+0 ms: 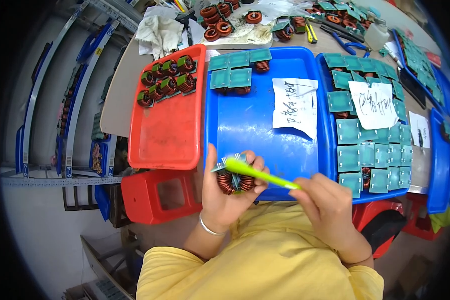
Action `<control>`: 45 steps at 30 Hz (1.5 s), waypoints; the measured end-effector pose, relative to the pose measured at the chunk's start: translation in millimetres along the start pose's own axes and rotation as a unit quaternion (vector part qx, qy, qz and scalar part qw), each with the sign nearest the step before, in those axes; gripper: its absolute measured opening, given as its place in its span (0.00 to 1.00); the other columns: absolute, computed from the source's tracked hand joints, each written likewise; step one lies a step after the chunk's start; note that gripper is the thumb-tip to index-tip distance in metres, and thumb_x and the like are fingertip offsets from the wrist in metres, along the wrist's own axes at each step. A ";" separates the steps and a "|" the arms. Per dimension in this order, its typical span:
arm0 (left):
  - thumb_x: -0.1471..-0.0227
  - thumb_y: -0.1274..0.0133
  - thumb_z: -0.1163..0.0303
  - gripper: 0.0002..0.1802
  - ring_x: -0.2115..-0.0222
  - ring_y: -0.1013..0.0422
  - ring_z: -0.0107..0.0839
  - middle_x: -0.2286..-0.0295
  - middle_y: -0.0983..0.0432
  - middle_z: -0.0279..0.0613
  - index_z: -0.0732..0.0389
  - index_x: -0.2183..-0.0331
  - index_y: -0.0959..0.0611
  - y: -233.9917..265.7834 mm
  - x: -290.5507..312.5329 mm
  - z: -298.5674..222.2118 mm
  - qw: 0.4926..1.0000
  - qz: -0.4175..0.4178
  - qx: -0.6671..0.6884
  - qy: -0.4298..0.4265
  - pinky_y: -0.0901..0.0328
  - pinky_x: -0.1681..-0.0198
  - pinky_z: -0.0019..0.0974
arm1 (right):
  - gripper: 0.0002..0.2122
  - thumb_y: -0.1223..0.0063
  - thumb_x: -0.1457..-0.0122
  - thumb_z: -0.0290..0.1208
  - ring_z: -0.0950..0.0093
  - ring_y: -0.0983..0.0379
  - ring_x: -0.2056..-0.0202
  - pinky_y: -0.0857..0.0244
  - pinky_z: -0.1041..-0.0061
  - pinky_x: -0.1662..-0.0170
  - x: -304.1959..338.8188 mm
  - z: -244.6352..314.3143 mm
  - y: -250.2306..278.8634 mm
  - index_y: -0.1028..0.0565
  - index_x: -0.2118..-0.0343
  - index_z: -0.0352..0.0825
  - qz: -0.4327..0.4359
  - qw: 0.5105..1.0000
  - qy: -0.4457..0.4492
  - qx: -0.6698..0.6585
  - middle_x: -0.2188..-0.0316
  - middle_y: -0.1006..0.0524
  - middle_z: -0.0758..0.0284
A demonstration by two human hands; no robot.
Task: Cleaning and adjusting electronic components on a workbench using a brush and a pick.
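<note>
A copper-wound toroidal coil [228,184] with a small board and metal pins at its top rests in my left hand [216,202], fingers curled round it. My right hand [330,206] pinches the thin end of a bright green plastic stick [265,176]. The stick's wider end lies across the top of the coil and hides part of it; its exact kind cannot be made out. Both hands are at the front edge of the middle blue tray [255,125]. At that tray's far left corner, several coils sit under green square boards [230,61].
To the left, a red tray [165,140] carries several coils with green cores [169,84]. On the right, another blue tray [330,192] is packed with board-topped coils. Handwritten papers [295,106] lie on both blue trays. Behind are loose coils [217,25], a cloth [159,31] and pliers [346,45].
</note>
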State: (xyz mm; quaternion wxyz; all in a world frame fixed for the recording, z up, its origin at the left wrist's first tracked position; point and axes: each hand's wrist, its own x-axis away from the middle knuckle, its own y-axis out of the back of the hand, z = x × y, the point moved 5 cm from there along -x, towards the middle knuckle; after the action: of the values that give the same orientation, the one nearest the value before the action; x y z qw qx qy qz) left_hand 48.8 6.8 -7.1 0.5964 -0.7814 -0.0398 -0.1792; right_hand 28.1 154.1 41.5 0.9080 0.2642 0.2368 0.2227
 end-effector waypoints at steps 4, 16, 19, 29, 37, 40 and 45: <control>0.50 0.68 0.39 0.33 0.76 0.42 0.33 0.74 0.36 0.43 0.63 0.70 0.30 5.7 -2.4 1.4 1.000 0.010 0.029 0.007 0.45 0.74 0.31 | 0.05 0.44 0.55 0.23 0.70 0.38 0.86 0.46 0.76 0.83 5.7 -4.2 0.6 0.27 0.74 0.30 -0.006 1.000 -0.012 -0.015 0.86 0.35 0.64; 0.48 0.70 0.41 0.32 0.74 0.42 0.33 0.76 0.36 0.43 0.64 0.71 0.31 -3.2 -4.9 4.8 0.999 0.028 -0.003 0.020 0.44 0.74 0.30 | 0.03 0.47 0.53 0.24 0.66 0.31 0.81 0.39 0.76 0.77 29.5 -12.9 1.0 0.27 0.76 0.29 0.211 0.962 -0.051 -0.164 0.81 0.28 0.62; 0.48 0.70 0.42 0.31 0.74 0.42 0.33 0.75 0.36 0.43 0.64 0.70 0.30 -11.3 -5.8 15.9 0.996 0.042 0.028 0.070 0.44 0.74 0.30 | 0.03 0.49 0.51 0.24 0.67 0.31 0.80 0.39 0.78 0.77 22.9 -12.1 8.2 0.27 0.76 0.29 0.150 0.964 -0.080 -0.204 0.81 0.28 0.62; 0.49 0.76 0.38 0.38 0.80 0.40 0.34 0.78 0.34 0.46 0.63 0.55 0.35 -21.6 -10.6 50.6 0.983 0.066 -0.065 0.156 0.45 0.81 0.29 | 0.21 0.41 0.58 0.27 0.82 0.38 0.75 0.44 0.86 0.73 15.5 -26.3 36.0 0.33 0.59 0.29 0.026 0.935 -0.170 -0.310 0.66 0.32 0.66; 0.49 0.74 0.38 0.32 0.76 0.34 0.34 0.72 0.32 0.45 0.52 0.57 0.33 -33.7 -8.4 78.9 0.971 -0.028 -0.049 0.234 0.39 0.75 0.33 | 0.23 0.42 0.56 0.26 0.83 0.30 0.72 0.37 0.85 0.72 7.3 -31.7 38.5 0.35 0.56 0.29 0.086 0.924 -0.213 -0.307 0.66 0.28 0.66; 0.51 0.75 0.35 0.36 0.75 0.31 0.36 0.73 0.30 0.45 0.53 0.55 0.33 -30.0 -9.9 85.5 0.956 -0.018 -0.101 0.276 0.37 0.72 0.34 | 0.17 0.49 0.49 0.24 0.84 0.31 0.75 0.35 0.86 0.74 9.6 -36.3 41.5 0.35 0.57 0.27 0.070 0.892 -0.218 -0.390 0.69 0.28 0.67; 0.51 0.76 0.35 0.37 0.74 0.31 0.35 0.73 0.29 0.44 0.55 0.57 0.32 -32.5 -11.0 92.6 0.946 -0.013 -0.149 0.287 0.37 0.73 0.34 | 0.13 0.54 0.46 0.27 0.85 0.32 0.75 0.36 0.87 0.74 15.9 -45.7 44.8 0.33 0.58 0.27 0.076 0.883 -0.217 -0.409 0.72 0.28 0.67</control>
State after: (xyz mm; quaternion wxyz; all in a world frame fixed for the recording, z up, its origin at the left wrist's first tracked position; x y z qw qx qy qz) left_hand 51.1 105.4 -1.7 0.4573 -0.7763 0.1501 -0.4071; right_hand 3.1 213.8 28.6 0.9444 -0.0713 -0.0992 0.3052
